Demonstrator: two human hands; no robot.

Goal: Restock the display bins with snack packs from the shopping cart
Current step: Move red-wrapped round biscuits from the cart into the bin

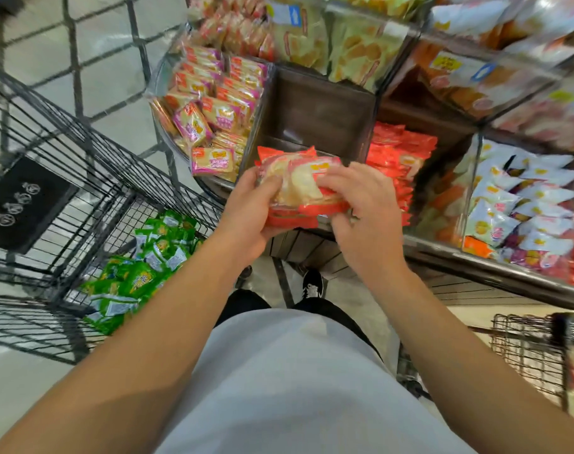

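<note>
Head view: left hand (pixel 249 208) and right hand (pixel 366 204) grip stack of red snack packs (pixel 300 188), frame centre, over empty bin (pixel 315 116). Advice: lower level, release together, labels up.

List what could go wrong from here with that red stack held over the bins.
1. Both the left hand and right hand clamp a loose stack of red snack packs; a pack may slip out and fall to the floor.
2. The empty dark bin sits between the pink-pack bin and the red-pack bin, so packs could land in the wrong one.
</note>
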